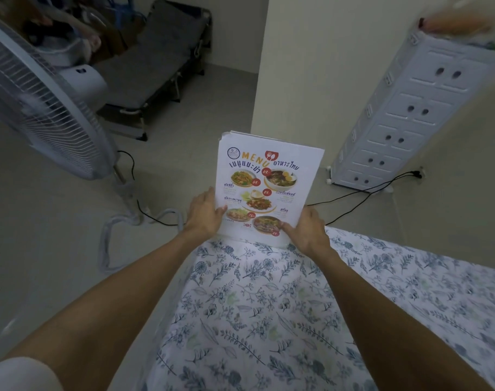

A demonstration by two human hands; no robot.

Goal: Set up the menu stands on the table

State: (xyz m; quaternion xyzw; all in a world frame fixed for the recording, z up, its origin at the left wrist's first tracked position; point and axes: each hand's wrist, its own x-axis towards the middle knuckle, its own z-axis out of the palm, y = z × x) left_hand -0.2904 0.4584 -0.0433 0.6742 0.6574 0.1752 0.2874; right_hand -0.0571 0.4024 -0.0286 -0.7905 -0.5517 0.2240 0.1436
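Note:
A clear menu stand (269, 182) with a white printed food menu stands upright at the far corner of the table (269, 306), which is covered by a white cloth with a blue floral print. My left hand (204, 214) grips the stand's lower left edge. On the lower right edge my right hand (305, 232) holds it, fingers laid over the menu's front. The stand's base is mostly hidden behind my hands.
A white standing fan (40, 105) rises at the left, its cable (145, 210) trailing over the floor. A grey folding cot (159, 60) lies at the back. A white plastic drawer cabinet (410, 114) stands at the right by the wall.

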